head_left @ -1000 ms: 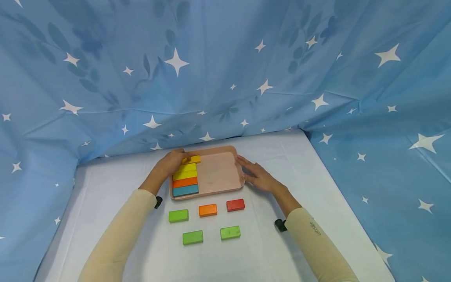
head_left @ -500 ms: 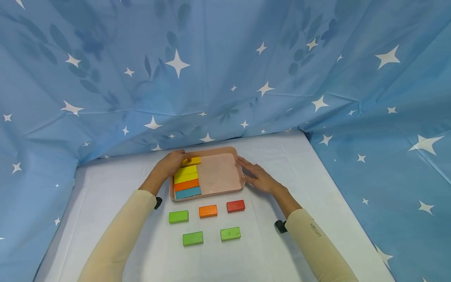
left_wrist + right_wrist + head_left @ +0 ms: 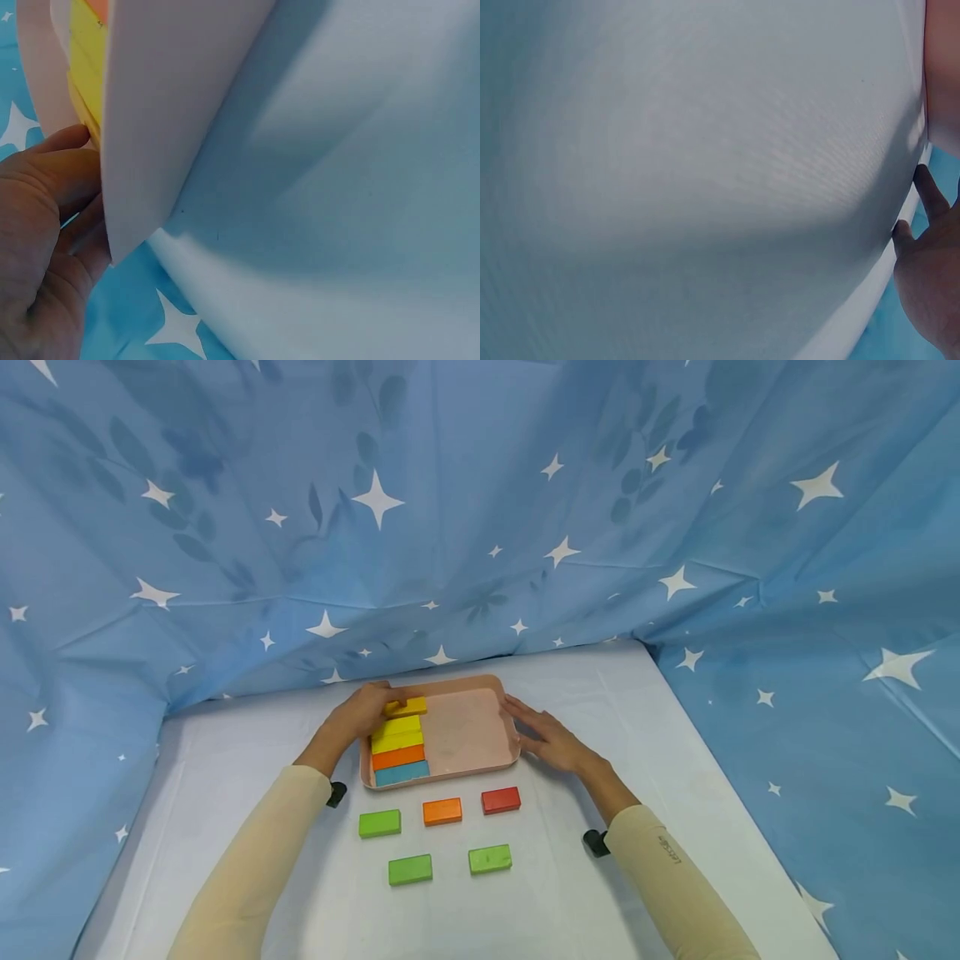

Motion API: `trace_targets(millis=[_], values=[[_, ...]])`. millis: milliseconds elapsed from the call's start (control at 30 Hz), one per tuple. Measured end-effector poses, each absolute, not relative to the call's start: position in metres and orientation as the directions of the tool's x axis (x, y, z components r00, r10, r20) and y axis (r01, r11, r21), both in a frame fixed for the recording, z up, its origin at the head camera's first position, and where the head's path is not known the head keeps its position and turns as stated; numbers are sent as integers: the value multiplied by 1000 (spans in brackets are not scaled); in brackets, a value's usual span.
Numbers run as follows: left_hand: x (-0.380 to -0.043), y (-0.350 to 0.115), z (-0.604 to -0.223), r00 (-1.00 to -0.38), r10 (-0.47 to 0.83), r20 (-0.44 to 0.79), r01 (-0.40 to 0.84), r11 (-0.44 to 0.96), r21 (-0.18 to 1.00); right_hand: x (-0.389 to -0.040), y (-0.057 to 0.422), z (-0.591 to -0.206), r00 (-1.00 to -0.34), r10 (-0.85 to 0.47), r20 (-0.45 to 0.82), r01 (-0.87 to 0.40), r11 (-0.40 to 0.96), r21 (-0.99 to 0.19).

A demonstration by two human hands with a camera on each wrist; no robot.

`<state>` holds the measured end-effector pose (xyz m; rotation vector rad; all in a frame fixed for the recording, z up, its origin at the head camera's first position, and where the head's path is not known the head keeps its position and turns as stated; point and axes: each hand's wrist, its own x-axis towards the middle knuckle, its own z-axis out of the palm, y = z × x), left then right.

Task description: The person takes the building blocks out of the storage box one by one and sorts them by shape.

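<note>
Tray: pink tray (image 3: pixel 468 727) at the middle of the frame, lying on the white worktop (image 3: pixel 547 902), with both hands at its ends.
Left hand: this hand (image 3: pixel 362 710) bends over the tray's upper-left corner, fingers curled, a digit on the amber block (image 3: pixel 414 706); it seems to grip that block's hidden left end, perhaps to keep it straight against the row.
Right hand: this hand (image 3: pixel 553 740) is spread, fingers nearly straight, at the tray's right edge; it holds nothing, and seems placed there to brace the tray against sliding.
Row in tray: below amber come the upper yellow (image 3: pixel 397 726), lower yellow (image 3: pixel 397 741), tray orange (image 3: pixel 398 757) and blue block (image 3: pixel 402 773), long sides together near the left wall, probably so each supports its neighbour.
Amber's fit: just above upper yellow; whether they touch I cannot tell.
Loose blocks: left green (image 3: pixel 379 823), loose orange (image 3: pixel 442 811) and red block (image 3: pixel 500 800) below the tray, with lower green (image 3: pixel 410 869) and right green (image 3: pixel 490 858) beneath; well spread, which makes each easy to pick up singly.
Backdrop: blue starry cloth (image 3: pixel 465 527) across the upper frame.
</note>
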<state>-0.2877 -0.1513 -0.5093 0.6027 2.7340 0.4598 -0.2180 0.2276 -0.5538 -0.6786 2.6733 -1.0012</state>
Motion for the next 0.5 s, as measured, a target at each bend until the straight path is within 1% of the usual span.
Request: trace_targets(millis=[100,167,333,500], values=[[-284,-156,-504,-872,429,-236,331,872,362,-218,225,-553,-868,-495,-33,-351,660,-664],[-282,-159,-499,-877,425,-224,331,873,359,-218,224,-552,-868,-495,-38,-347,660,-666],[-274,-166,-483,-873,473,-122,408,843,352,-218,223,-551,-873,-485,-52,-332,670,-664],[-247,-172,-464,-845,535,-22,494,794,354,-219,225,-551,-873,-484,-50,-331,666,-669]])
